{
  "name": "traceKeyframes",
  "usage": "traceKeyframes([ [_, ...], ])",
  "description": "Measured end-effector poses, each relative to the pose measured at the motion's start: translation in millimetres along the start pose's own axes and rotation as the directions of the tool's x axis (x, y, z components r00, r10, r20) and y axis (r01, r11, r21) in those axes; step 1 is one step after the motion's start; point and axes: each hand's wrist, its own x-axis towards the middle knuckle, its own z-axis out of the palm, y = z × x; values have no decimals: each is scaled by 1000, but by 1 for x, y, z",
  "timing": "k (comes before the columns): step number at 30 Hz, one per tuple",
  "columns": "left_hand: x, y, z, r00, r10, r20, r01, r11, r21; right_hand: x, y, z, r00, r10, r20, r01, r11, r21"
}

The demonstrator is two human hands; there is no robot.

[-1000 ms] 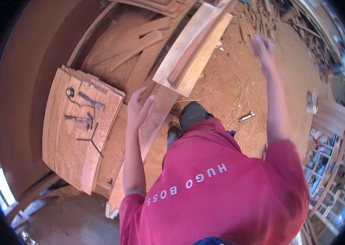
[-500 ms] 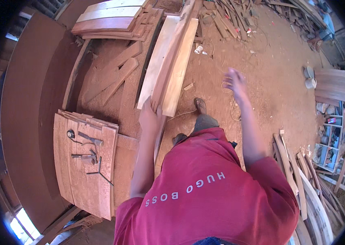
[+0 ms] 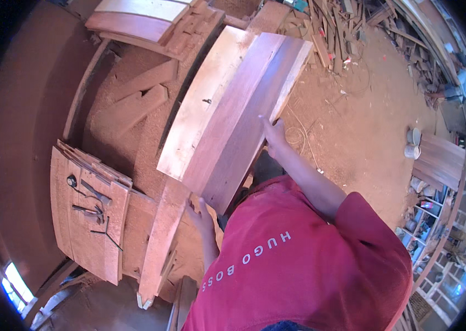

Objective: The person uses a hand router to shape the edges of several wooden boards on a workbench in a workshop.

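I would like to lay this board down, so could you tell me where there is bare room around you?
Bare dirt floor lies right of the held boards, between the right hand and the two small pots. The scrap wood pile crowds the top, stacked planks the left, and tools cover the wooden panel.

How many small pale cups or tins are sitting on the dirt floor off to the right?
2: one cup beside the stacked boards' upper corner, the other cup touching just below it. More may be hidden among the clutter farther right.
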Motion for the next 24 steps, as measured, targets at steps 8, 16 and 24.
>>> traceKeyframes([
  [8, 24, 0, 82, 950, -278, 142, 311, 893, -325, 79, 83, -70, 996, 86, -35, -88, 992, -89],
  [16, 85, -33, 82, 919, -160, -359, 138, 987, -87, 62, 55, -4, 970, 155, 188, -119, 975, -189],
  [24, 95, -2, 69, 958, -148, -246, 132, 988, -83, 77, 53, 6, 974, 182, 131, -118, 912, -392],
])
